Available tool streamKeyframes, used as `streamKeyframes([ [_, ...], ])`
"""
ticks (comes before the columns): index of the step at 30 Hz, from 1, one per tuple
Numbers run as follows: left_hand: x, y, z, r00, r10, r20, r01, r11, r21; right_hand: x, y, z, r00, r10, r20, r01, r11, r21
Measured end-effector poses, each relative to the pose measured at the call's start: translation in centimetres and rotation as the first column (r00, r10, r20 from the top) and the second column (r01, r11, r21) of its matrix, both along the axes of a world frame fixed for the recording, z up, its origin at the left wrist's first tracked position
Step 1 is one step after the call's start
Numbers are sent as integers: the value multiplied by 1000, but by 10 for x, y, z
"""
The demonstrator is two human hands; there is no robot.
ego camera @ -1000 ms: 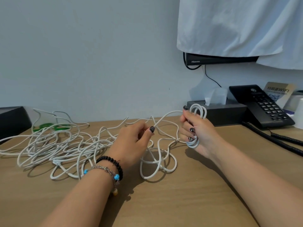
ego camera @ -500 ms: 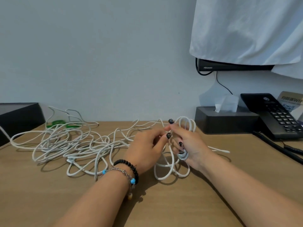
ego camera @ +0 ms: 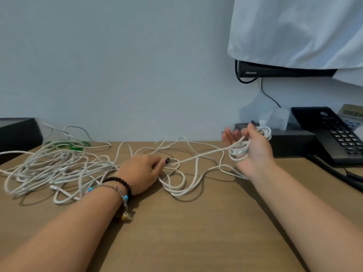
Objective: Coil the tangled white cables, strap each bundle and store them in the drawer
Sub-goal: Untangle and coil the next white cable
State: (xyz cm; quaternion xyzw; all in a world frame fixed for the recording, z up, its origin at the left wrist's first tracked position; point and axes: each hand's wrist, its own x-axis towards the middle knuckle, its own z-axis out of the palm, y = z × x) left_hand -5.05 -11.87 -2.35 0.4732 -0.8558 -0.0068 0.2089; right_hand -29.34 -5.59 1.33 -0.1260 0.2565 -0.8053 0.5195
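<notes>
A big tangle of white cables (ego camera: 53, 165) sprawls over the left half of the wooden desk (ego camera: 196, 222). My left hand (ego camera: 141, 171) rests on the desk among the loose loops and pinches one white strand between thumb and fingers. That strand runs taut up and to the right to a small white coil (ego camera: 238, 151) wound round my right hand (ego camera: 255, 152). My right hand is raised above the desk, fingers spread and fairly straight, thumb up, with the coil hanging round the palm. Green straps (ego camera: 66, 144) lie at the wall behind the tangle.
A black box (ego camera: 17, 134) stands at the far left. A black tissue box (ego camera: 290, 139) sits right behind my right hand, with a black desk phone (ego camera: 334, 134) and its cord (ego camera: 337, 173) at the right. A cloth-covered screen (ego camera: 284, 70) hangs above.
My hands were together at the coil and have moved apart. The left slid down to the desk drawing out the strand, and the right swung rightward and spread its fingers.
</notes>
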Motion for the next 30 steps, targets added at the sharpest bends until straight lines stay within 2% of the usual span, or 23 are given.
streamKeyframes([
  [3, 5, -8, 2, 987, 71, -146, -82, 994, -74, 5, 2, 6, 990, 80, -120, -86, 995, -42],
  [7, 4, -9, 7, 918, 109, -380, -159, 982, -102, 19, 9, 7, 884, 212, -416, -225, 974, 18],
  [11, -6, -4, 14, 799, 89, -594, -148, 988, -52, 32, 12, 4, 691, 264, -673, -230, 963, 142],
  [15, -15, 8, 19, 587, 50, -808, -14, 999, 51, 49, 16, 1, 505, 304, -807, -217, 950, 223],
  [18, -24, 23, 26, 446, 32, -895, 70, 995, 71, 57, 21, 0, 313, 324, -893, -240, 937, 255],
  [20, -30, 32, 28, 412, -5, -911, 97, 995, 39, 61, 23, -2, 192, 318, -929, -226, 935, 273],
  [23, -34, 38, 23, 434, -49, -899, 123, 992, 5, 66, 27, -6, 69, 327, -943, -276, 914, 297],
  [25, -34, 39, 20, 445, -49, -894, 159, 987, 25, 68, 28, -9, 46, 323, -945, -314, 903, 294],
  [27, -31, 39, 21, 428, -42, -903, 204, 978, 51, 65, 27, -10, 74, 328, -942, -335, 898, 286],
  [30, -23, 38, 26, 405, -48, -913, 293, 953, 80, 56, 26, -7, 261, 422, -868, -437, 853, 284],
])
